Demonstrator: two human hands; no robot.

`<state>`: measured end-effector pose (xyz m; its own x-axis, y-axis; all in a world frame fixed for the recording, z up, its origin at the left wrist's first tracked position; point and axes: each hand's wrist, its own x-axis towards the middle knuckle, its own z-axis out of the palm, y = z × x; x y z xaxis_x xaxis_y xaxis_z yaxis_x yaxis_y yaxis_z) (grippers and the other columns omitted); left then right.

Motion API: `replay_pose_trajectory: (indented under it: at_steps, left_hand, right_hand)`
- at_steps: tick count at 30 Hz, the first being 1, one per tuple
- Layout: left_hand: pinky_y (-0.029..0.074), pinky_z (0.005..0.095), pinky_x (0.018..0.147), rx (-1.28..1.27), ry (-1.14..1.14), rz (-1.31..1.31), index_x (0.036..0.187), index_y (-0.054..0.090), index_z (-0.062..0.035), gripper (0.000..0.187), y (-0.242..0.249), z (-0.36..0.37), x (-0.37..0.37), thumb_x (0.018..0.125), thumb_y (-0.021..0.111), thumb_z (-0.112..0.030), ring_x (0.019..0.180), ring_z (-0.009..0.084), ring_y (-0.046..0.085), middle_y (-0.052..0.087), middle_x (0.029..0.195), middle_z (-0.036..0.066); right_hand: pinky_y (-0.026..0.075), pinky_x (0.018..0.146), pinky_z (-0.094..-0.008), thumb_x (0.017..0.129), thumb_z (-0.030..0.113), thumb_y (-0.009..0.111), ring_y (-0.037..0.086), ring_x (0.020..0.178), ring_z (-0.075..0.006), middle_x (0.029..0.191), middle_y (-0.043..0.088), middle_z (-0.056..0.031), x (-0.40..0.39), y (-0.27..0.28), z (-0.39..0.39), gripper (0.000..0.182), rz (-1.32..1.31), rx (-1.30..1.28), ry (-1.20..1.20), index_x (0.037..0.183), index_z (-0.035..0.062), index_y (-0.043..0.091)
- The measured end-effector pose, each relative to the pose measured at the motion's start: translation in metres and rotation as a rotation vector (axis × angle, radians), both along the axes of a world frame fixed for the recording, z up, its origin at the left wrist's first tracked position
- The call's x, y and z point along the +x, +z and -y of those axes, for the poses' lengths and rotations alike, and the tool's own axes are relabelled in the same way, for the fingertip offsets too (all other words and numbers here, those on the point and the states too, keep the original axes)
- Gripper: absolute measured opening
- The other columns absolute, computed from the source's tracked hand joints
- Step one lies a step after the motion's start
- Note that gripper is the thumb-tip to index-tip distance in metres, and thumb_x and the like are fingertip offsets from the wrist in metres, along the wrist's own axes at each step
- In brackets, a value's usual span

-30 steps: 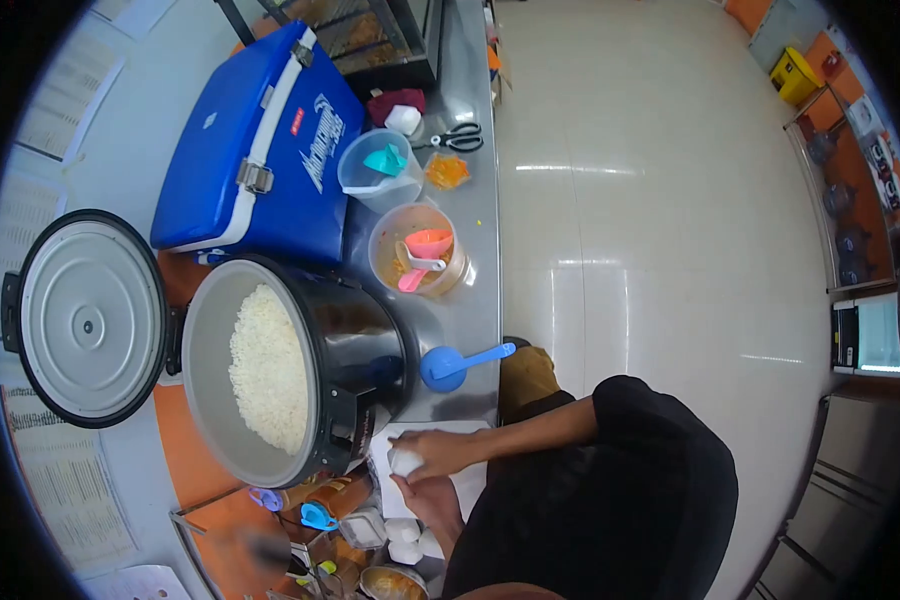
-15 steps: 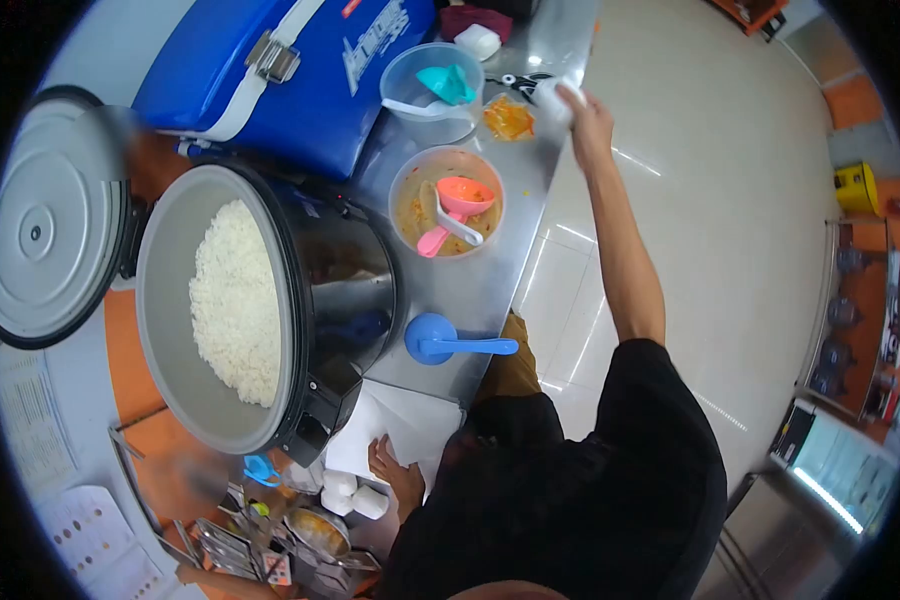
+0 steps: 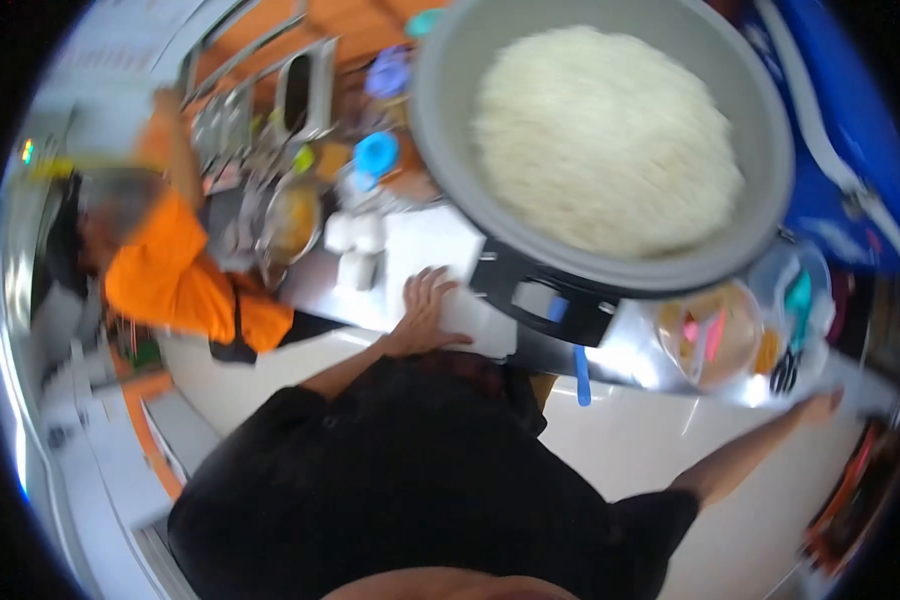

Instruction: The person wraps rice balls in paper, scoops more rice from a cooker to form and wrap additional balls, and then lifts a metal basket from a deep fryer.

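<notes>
My left hand lies with its fingers spread on a stack of white paper. Above and to the right stands a large cooker full of white rice. At the far right, my right hand is blurred beside the counter edge; what it holds, if anything, cannot be made out. Near it are black-handled utensils and a bag of orange food. A tub holds pink and white utensils, and a clear container holds a teal item. A blue handle projects past the counter.
White rolls or cups stand left of the paper, beside a metal bowl of yellow food. A co-worker in an orange shirt reaches over the counter at left. A blue cooler sits behind at right.
The view has turned left, bringing the co-worker into sight. My left hand is still on the paper, its fingers more spread. The white item seen in my right hand is no longer distinct there.
</notes>
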<state>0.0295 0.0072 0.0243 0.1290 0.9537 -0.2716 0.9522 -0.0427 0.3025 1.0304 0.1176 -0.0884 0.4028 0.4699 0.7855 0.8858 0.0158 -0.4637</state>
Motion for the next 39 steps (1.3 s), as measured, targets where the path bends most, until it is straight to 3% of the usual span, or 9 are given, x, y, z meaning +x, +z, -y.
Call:
replay_pose_trajectory:
  at_steps: [1,3,6,10,17,24,30,33,39]
  left_hand:
    - [0.013,0.0677,0.124,0.040,0.028,0.042,0.150,0.042,-0.0069,0.102,-0.001,-0.001,-0.007,0.077,0.084,-0.064,0.153,0.0476,0.022,0.030,0.160,0.023]
    - [0.018,0.0652,0.123,0.197,0.069,0.103,0.147,0.046,-0.0087,0.083,0.007,0.000,-0.018,0.083,0.087,-0.041,0.150,0.0464,0.028,0.037,0.157,0.021]
    - [0.024,0.0619,0.118,0.483,0.357,-0.090,0.144,0.049,-0.0104,0.077,-0.012,0.011,-0.070,0.084,0.085,-0.042,0.145,0.0452,0.034,0.041,0.152,0.023]
    - [0.031,0.0613,0.115,0.341,1.003,-0.014,0.147,0.043,-0.0020,0.095,-0.026,0.018,-0.144,0.078,0.090,-0.048,0.136,0.0490,0.040,0.043,0.146,0.030]
    - [0.042,0.0568,0.111,0.077,0.720,0.150,0.145,0.044,0.0056,0.112,-0.025,0.006,-0.190,0.061,0.098,-0.045,0.130,0.0501,0.048,0.051,0.137,0.035]
    - [0.053,0.0462,0.101,0.060,0.964,0.352,0.139,0.042,0.0085,0.110,0.016,0.028,-0.155,0.053,0.100,-0.026,0.117,0.0452,0.064,0.063,0.126,0.034]
    - [0.057,0.0401,0.093,0.059,0.955,0.918,0.138,0.054,0.0033,0.077,-0.017,0.054,-0.192,0.076,0.094,-0.020,0.108,0.0295,0.067,0.066,0.120,0.014]
    - [0.057,0.0386,0.093,-0.049,1.122,1.322,0.142,0.054,-0.0003,0.063,-0.006,0.058,-0.207,0.088,0.084,-0.011,0.112,0.0267,0.066,0.065,0.126,0.013]
    - [0.055,0.0421,0.101,-0.171,1.041,1.629,0.150,0.049,-0.0046,0.058,0.014,0.064,-0.228,0.101,0.072,-0.025,0.121,0.0278,0.063,0.062,0.138,0.012]
  right_hand:
    - [0.062,0.095,-0.0449,0.106,0.019,0.058,0.072,0.110,-0.0361,0.128,0.070,-0.0213,-0.114,0.077,-0.002,0.039,-0.581,0.204,-0.091,0.135,-0.0063,0.063]
    - [0.065,0.088,-0.0460,0.105,0.017,0.061,0.073,0.108,-0.0374,0.123,0.072,-0.0227,-0.280,0.184,0.007,0.029,-0.598,0.428,0.042,0.121,-0.0064,0.067]
    - [0.039,0.065,-0.0372,0.099,0.032,0.055,0.050,0.071,-0.0219,0.077,0.054,-0.0095,-0.425,0.228,0.066,0.035,-0.863,0.492,0.659,0.091,0.0000,0.067]
    - [0.052,0.072,-0.0331,0.093,0.016,0.071,0.068,0.081,-0.0223,0.090,0.072,-0.0137,-0.671,0.326,0.062,0.021,-0.843,-0.912,1.563,0.102,-0.0027,0.073]
    - [0.050,0.100,-0.0501,0.100,0.031,0.065,0.066,0.113,-0.0408,0.118,0.071,-0.0245,-0.994,0.148,-0.018,0.044,-0.272,-0.989,1.437,0.126,-0.0054,0.065]
    - [0.039,0.112,-0.0559,0.076,0.039,0.079,0.055,0.130,-0.0426,0.131,0.064,-0.0286,-1.078,0.087,-0.037,0.066,0.172,-1.102,1.143,0.121,-0.0076,0.067]
    - [0.030,0.113,-0.0618,0.059,0.042,0.088,0.048,0.135,-0.0424,0.130,0.066,-0.0229,-1.071,0.118,-0.033,0.072,0.344,-1.145,1.217,0.116,-0.0006,0.076]
    - [0.028,0.116,-0.0577,0.061,0.028,0.091,0.065,0.120,-0.0364,0.117,0.071,-0.0205,-1.084,0.087,-0.011,0.098,0.066,-1.019,1.343,0.143,-0.0041,0.047]
    - [0.051,0.099,-0.0486,0.062,0.034,0.096,0.065,0.117,-0.0416,0.126,0.066,-0.0262,-0.990,0.174,0.013,0.093,-0.652,-1.165,1.466,0.137,0.0002,0.053]
